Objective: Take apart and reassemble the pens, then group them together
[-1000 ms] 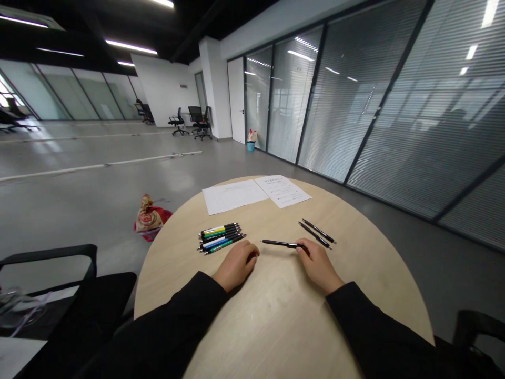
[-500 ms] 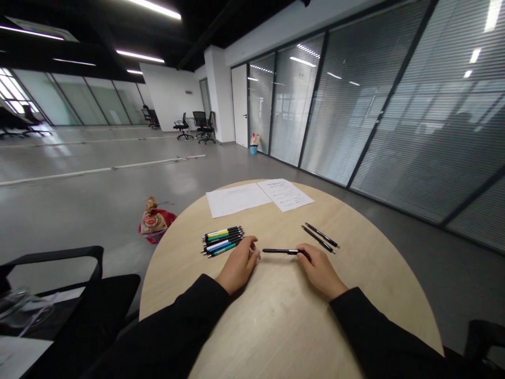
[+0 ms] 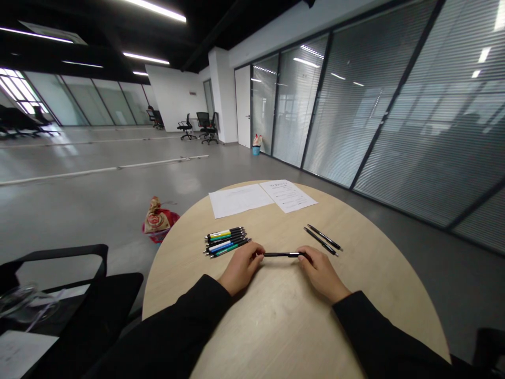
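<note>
Black long sleeves (image 3: 165,326), bare hands (image 3: 241,267)

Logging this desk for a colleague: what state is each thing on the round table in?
Black pen, level between both hands
Left hand, curled against one pen end
Right hand, curled against the other end
Coloured pens, lying grouped side by side
Two black pens, lying separately
Two paper sheets, flat, side by side

A person's left hand (image 3: 240,268) and right hand (image 3: 321,273) face each other, just apart, fingers (image 3: 254,253) curled inward and wrists low. Forearms in black sleeves (image 3: 173,323) angle in from both sides, elbows spread wide, the backs of both hands turned upward.
</note>
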Available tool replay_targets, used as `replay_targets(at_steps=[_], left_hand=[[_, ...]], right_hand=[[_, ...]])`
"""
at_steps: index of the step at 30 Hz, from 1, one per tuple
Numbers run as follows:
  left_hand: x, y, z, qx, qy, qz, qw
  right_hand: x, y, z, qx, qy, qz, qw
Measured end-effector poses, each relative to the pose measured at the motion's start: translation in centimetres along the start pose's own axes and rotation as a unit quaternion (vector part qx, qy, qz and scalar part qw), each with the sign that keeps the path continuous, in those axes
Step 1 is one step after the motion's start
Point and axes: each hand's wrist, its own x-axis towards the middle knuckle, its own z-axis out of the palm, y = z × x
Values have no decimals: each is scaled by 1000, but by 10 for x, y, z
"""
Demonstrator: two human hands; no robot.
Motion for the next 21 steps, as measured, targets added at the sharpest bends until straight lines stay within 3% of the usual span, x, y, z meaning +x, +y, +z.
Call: replay_targets(at_steps=[7, 21], left_hand=[[0, -3, 1, 14, 16, 7, 1000], [2, 0, 0, 9, -16, 14, 1000]], right_hand=[[1, 5, -5, -7, 25, 4, 1000], [2, 11, -9, -21, 46, 10, 999]])
